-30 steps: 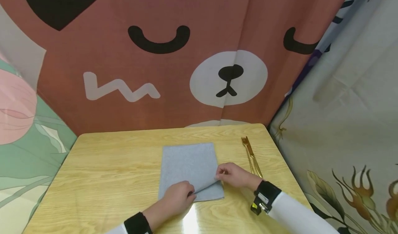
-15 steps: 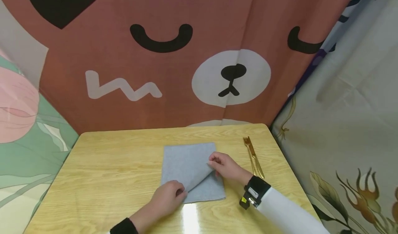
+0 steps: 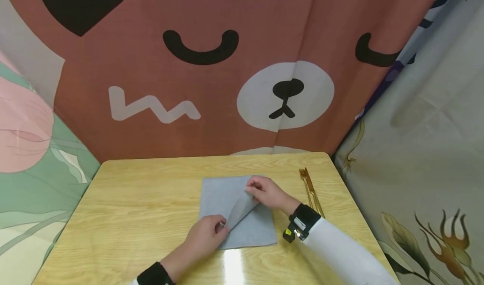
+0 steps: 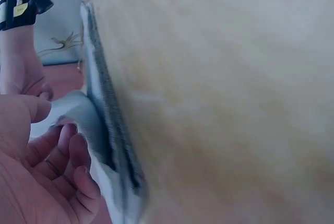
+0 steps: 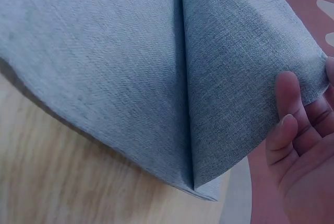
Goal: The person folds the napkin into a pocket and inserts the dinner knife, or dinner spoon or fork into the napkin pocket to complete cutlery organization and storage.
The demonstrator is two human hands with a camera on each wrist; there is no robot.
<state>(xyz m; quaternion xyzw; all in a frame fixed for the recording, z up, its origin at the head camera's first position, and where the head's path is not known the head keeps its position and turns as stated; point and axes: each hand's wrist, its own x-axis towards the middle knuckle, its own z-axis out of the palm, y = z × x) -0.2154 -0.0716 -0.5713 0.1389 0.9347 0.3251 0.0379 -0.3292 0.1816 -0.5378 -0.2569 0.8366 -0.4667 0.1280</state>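
Grey cloth (image 3: pixel 215 194): being spread beneath and between the two grips, most of it being kept flat against the worktop (image 3: pixel 151 201).
Left grip (image 3: pixel 206 234): the near part of the cloth's raised edge is being pinched between thumb and fingers, the exact contact being partly hidden.
Right grip (image 3: pixel 270 192): a corner is being pinched between thumb and fingers, and it is being held up farther from the body than the left grip.
Flap (image 5: pixel 235 67): being stretched slantwise from one grip to the other; to the right of that slant, below the right grip, a lower layer (image 3: pixel 257 226) is being exposed.
Fork (image 3: pixel 304 175) and knife (image 3: pixel 310 182): being left untouched, side by side, just beyond and to the right of the right grip.
Likely handling: light, soft and limp weight is being suggested by the draping weave; little slipping or breakage is being expected, only creasing or sagging between grips.
Best hold: the corner under the right grip is being judged soundest, with the edge being steadied at the left grip.
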